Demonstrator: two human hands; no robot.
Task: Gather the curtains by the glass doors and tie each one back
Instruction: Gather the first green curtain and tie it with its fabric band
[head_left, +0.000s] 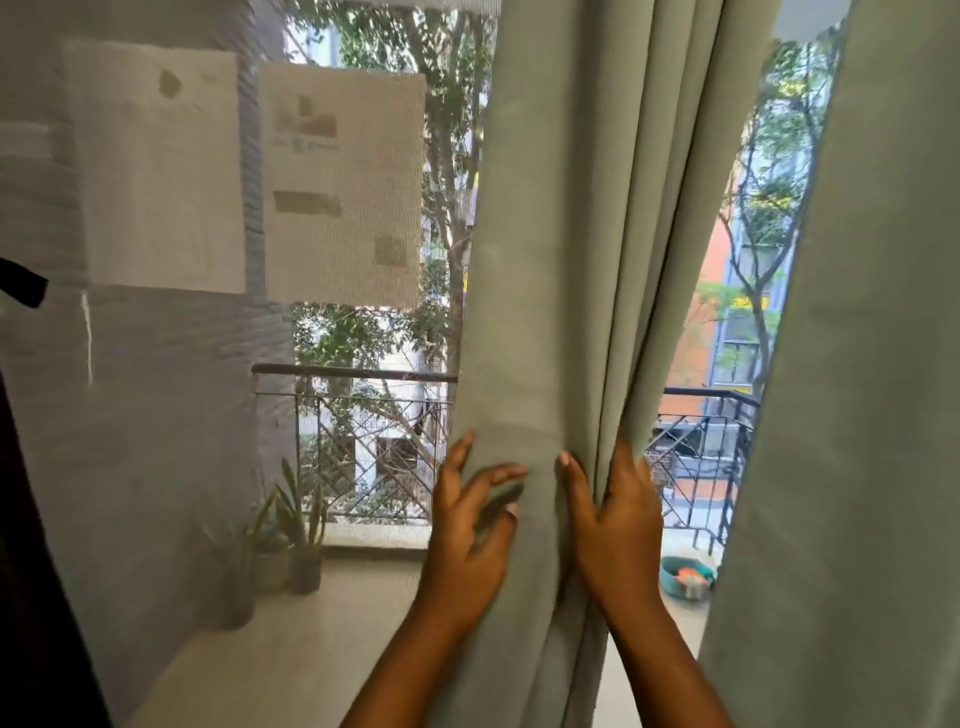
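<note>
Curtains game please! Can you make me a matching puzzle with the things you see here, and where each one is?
Things:
1. middle curtain
2. potted plants
3. white papers
4. teal basket

Places:
A. on the balcony floor, seen in the gap between the curtains
B. stuck up high behind the mesh screen
C. between the left hand and right hand
D. on the balcony floor at the left, by the railing

Pairs: 1-C, 2-D, 3-B, 4-A
</note>
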